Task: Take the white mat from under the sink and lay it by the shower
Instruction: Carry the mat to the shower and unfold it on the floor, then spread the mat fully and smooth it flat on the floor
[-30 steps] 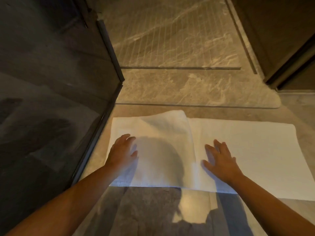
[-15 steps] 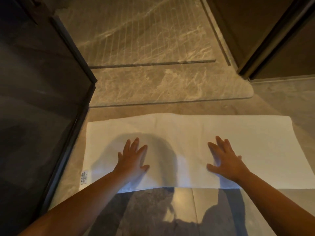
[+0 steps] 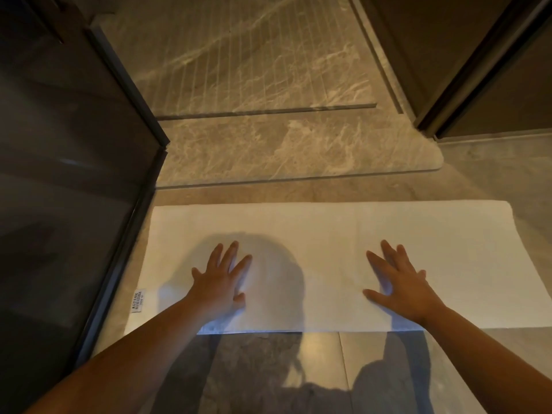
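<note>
Mat first: your white mat (image 3: 313, 234) lies fully unfolded and flat on the stone floor (image 3: 268, 372), its long far edge just beside the marble shower threshold (image 3: 268, 156). Its left end, with a small label (image 3: 138, 299), sits near the dark glass panel (image 3: 65, 174). Your left hand (image 3: 219, 283) and right hand (image 3: 400, 286) both press palm-down on it, fingers spread, gripping nothing, well apart from each other

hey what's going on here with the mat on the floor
A person is laying a white mat on the floor by the shower's raised threshold. It lies flat and unfolded, its left end by the dark glass panel. Both hands, left and right, press flat on it with fingers spread.
</note>
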`<state>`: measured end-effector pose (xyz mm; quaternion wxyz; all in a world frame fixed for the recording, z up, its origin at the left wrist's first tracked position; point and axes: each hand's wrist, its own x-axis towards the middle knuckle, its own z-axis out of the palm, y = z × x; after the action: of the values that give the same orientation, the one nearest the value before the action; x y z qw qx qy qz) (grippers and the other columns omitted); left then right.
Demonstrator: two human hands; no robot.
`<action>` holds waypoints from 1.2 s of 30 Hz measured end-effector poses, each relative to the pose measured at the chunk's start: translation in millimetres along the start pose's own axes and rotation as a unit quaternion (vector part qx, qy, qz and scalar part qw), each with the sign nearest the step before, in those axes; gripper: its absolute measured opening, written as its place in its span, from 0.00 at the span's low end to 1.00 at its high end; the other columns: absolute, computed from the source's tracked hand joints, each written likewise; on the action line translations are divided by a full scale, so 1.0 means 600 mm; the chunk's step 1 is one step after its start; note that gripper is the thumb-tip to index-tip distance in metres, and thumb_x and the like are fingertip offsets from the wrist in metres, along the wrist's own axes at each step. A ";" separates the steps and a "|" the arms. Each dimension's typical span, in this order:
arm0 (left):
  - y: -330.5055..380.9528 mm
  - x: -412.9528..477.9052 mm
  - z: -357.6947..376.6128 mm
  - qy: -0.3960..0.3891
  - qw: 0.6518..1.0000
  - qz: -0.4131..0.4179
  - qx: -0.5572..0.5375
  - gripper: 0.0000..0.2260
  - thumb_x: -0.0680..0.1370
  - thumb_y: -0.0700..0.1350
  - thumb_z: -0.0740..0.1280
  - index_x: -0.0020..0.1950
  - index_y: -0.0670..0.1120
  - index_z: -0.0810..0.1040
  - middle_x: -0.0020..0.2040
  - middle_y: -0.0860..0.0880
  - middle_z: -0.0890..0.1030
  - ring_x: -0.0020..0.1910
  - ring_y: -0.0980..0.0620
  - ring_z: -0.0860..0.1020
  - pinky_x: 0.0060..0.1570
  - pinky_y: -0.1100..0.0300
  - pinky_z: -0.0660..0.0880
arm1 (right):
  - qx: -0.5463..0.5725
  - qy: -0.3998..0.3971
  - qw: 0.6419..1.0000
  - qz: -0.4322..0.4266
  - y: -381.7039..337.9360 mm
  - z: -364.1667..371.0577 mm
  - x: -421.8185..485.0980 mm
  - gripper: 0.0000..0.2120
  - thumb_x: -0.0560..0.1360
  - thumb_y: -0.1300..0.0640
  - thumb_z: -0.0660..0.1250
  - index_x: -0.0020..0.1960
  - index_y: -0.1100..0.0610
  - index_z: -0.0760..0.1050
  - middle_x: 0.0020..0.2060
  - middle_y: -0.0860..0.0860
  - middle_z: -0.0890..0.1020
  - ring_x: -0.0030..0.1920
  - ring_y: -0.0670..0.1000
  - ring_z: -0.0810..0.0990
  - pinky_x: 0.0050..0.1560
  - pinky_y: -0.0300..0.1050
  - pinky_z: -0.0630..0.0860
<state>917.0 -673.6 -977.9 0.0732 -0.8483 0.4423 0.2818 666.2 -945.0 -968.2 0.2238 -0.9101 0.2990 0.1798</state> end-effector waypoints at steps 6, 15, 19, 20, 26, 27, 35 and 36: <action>-0.048 -0.016 0.005 -0.003 1.000 -0.016 -0.012 0.34 0.75 0.58 0.59 0.71 0.62 0.38 0.74 0.53 0.31 0.73 0.46 0.33 0.66 0.34 0.54 | -0.024 -0.016 0.999 -0.014 -0.044 0.010 0.015 0.40 0.70 0.35 0.61 0.73 0.43 0.42 0.74 0.50 0.37 0.73 0.55 0.33 0.67 0.71 0.49; -0.081 -0.062 0.031 0.008 0.999 -0.033 0.010 0.35 0.74 0.60 0.59 0.71 0.61 0.37 0.74 0.52 0.31 0.73 0.46 0.36 0.67 0.35 0.56 | -0.099 -0.059 0.993 -0.039 -0.079 0.028 -0.001 0.43 0.70 0.32 0.58 0.72 0.45 0.34 0.73 0.52 0.32 0.72 0.58 0.30 0.67 0.70 0.51; -0.074 -0.087 0.036 0.003 0.999 -0.030 0.019 0.34 0.75 0.60 0.57 0.72 0.60 0.37 0.74 0.51 0.31 0.74 0.46 0.36 0.67 0.36 0.55 | -0.111 -0.074 0.990 -0.039 -0.086 0.036 -0.020 0.44 0.70 0.32 0.57 0.71 0.46 0.33 0.73 0.52 0.31 0.71 0.58 0.30 0.67 0.70 0.52; -0.071 -0.093 0.038 0.002 0.999 -0.031 0.019 0.34 0.76 0.60 0.57 0.72 0.60 0.37 0.74 0.51 0.31 0.74 0.46 0.36 0.67 0.36 0.55 | -0.112 -0.078 0.990 -0.039 -0.087 0.038 -0.025 0.44 0.70 0.32 0.57 0.71 0.46 0.32 0.73 0.52 0.31 0.71 0.58 0.29 0.67 0.70 0.52; -0.056 -0.127 0.055 -0.001 0.999 -0.033 0.016 0.34 0.76 0.60 0.57 0.73 0.57 0.37 0.74 0.48 0.31 0.74 0.45 0.36 0.68 0.37 0.55 | -0.107 -0.089 0.989 -0.042 -0.088 0.050 -0.058 0.44 0.71 0.33 0.58 0.71 0.46 0.32 0.72 0.51 0.29 0.71 0.58 0.28 0.68 0.70 0.52; -0.054 -0.133 0.059 0.001 0.999 -0.034 0.017 0.34 0.76 0.60 0.56 0.73 0.57 0.37 0.73 0.48 0.31 0.74 0.45 0.37 0.68 0.38 0.55 | -0.109 -0.089 0.989 -0.042 -0.088 0.052 -0.063 0.44 0.71 0.33 0.58 0.71 0.47 0.32 0.72 0.52 0.29 0.71 0.58 0.28 0.68 0.69 0.52; -0.038 -0.168 0.066 0.010 0.999 -0.028 -0.023 0.32 0.76 0.60 0.57 0.74 0.54 0.45 0.74 0.46 0.34 0.74 0.44 0.40 0.70 0.41 0.52 | -0.132 -0.098 0.986 -0.036 -0.103 0.068 -0.101 0.44 0.71 0.32 0.55 0.72 0.49 0.31 0.66 0.53 0.25 0.71 0.61 0.30 0.69 0.65 0.54; -0.033 -0.176 0.061 0.025 0.999 -0.011 -0.030 0.30 0.76 0.60 0.56 0.74 0.51 0.52 0.75 0.43 0.41 0.75 0.43 0.46 0.69 0.41 0.56 | -0.138 -0.089 0.986 -0.042 -0.104 0.068 -0.104 0.43 0.71 0.32 0.54 0.72 0.50 0.32 0.67 0.54 0.26 0.71 0.62 0.31 0.70 0.64 0.52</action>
<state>870.2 -573.1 -953.1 0.0392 -0.8616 0.4263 0.2728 649.8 -850.2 -954.8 0.1295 -0.9243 0.2120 0.2899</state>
